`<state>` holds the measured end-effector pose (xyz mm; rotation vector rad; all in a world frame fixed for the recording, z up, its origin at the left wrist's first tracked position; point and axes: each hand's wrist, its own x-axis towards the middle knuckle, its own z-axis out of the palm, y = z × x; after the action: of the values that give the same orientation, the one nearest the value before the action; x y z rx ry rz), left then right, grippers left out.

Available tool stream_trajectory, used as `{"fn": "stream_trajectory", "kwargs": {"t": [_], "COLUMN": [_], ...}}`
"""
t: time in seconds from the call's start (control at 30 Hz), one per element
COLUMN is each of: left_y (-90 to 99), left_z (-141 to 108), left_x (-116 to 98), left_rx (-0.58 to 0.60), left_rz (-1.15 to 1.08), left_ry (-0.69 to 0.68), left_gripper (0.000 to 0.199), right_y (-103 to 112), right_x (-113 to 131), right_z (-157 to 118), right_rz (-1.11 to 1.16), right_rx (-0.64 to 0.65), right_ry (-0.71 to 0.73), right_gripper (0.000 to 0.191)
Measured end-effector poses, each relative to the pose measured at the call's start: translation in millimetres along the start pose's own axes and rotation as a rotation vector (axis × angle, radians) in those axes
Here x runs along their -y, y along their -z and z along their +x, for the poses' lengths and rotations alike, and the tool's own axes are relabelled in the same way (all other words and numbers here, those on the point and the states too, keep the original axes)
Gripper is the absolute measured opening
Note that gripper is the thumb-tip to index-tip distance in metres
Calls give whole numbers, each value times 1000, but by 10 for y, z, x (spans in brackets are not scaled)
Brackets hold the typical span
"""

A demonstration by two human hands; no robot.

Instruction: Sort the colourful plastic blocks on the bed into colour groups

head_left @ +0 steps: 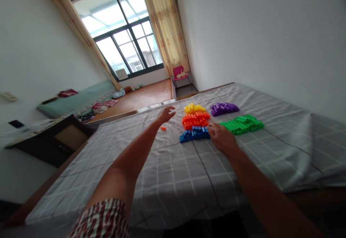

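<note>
My left hand (166, 114) hovers over the bed, fingers spread with nothing in them. Just below it a small orange piece (163, 128) lies alone on the sheet. My right hand (222, 137) is at the right end of a row of blue tube-like plastic pieces (193, 134), fingers curled in; what they hold, if anything, is hidden. Behind the blue row lie orange pieces (195, 120), then yellow pieces (194, 108). Green pieces (244, 124) lie to the right of my right hand, with purple pieces (223, 108) farther back.
A grey checked sheet (173, 180) covers the bed. Beyond it are a wooden platform (146, 97), a pink chair (180, 73) and a window. A dark cabinet (54, 140) stands at the left, and a white wall (256, 32) runs along the right.
</note>
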<state>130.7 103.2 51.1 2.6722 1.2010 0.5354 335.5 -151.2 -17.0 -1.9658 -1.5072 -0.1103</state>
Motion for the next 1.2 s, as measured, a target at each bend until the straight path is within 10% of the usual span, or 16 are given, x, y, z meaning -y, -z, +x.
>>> {"fn": "stream_trajectory", "kwargs": {"t": [0.3,0.5,0.9,1.2], "left_y": [936,880,720,344], "left_z": [-1907,-2387,-2008,-786], "left_x": [1086,1149,741,225], "left_rx": [416,347,318,48], "left_rz": [-106,-245,-167,-290], "left_ry": [262,269,160,24], "left_gripper": [42,59,36,29], "right_y": [-42,-76,-54,-42], "right_x": [-127,-188,-140,-89], "right_z": [39,45,23,4], "right_rz": [45,-1,-91,-15], "right_rx": [3,9,46,-8], "right_ry": [32,51,16,25], "right_gripper": [39,41,39,35]}}
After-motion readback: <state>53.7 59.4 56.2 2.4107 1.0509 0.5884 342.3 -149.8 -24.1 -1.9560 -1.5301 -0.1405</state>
